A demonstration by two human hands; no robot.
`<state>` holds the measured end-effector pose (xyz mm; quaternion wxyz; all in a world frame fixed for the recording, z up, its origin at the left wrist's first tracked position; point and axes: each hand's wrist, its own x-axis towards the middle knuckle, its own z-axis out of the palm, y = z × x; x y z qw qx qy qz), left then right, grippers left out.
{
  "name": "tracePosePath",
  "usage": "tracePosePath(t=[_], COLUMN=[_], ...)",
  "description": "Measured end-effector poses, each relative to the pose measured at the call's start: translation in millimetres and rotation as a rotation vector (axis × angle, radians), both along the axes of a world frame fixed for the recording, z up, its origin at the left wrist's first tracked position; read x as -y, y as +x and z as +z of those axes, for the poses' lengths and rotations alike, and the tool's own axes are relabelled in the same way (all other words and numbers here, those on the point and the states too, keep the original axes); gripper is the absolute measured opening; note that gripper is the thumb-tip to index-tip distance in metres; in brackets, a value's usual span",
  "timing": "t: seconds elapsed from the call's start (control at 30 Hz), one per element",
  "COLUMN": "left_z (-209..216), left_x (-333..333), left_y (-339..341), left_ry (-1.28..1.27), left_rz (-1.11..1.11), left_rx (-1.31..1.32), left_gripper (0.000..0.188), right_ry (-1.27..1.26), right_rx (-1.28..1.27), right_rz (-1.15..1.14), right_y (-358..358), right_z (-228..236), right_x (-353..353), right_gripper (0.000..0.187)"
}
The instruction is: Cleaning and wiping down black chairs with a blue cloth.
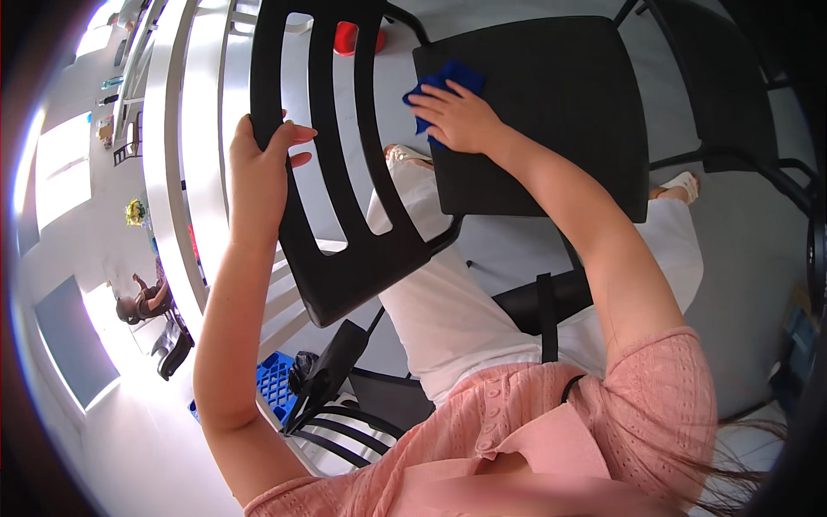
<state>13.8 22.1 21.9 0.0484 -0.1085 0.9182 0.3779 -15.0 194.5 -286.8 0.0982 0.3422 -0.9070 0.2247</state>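
Observation:
A black chair has a flat seat and a slatted backrest. My left hand is closed around the outer edge of that backrest, with fingertips showing beside the first slot. On the seat's left edge, my right hand presses a bunched blue cloth. Its fingers lie over the fabric, and part of the cloth hangs past the edge of the seat. The underside of the cloth is hidden.
Another black chair stands at the right. White railing-like bars run along the left. A red round object lies beyond the backrest. Below are a blue plastic crate and another dark chair. Another person is at far left.

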Motion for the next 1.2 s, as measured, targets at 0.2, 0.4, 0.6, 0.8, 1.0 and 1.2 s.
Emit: tracePosePath(t=[0.2,0.4,0.6,0.8,1.0,1.2], left_z=[-4,4,4,3,5,-2], left_x=[1,5,-1,-1,-1,4], left_y=[-4,-1,-2,2,2,-2], left_ry=[0.016,-0.001,-0.036,-0.036,-0.021,-0.011], left_rz=[-0.025,-0.011,-0.002,0.02,0.026,-0.007], left_rx=[-0.011,-0.004,0.01,0.028,0.021,0.002], left_gripper=[0.021,0.024,0.024,0.025,0.023,0.022], right_ry=[0.029,0.19,0.284,0.101,0.121,0.204], right_rx=[0.107,0.07,-0.095,0.269,0.078,0.017], right_rz=[0.166,-0.151,-0.729,-0.938,-0.989,-0.649], right_y=[76,107,14,-76,-95,-49], right_z=[9,21,2,28,14,4], right_x=[-31,-138,-221,-219,-201,-71], right_gripper=[0.049,0.056,0.055,0.052,0.049,0.055])
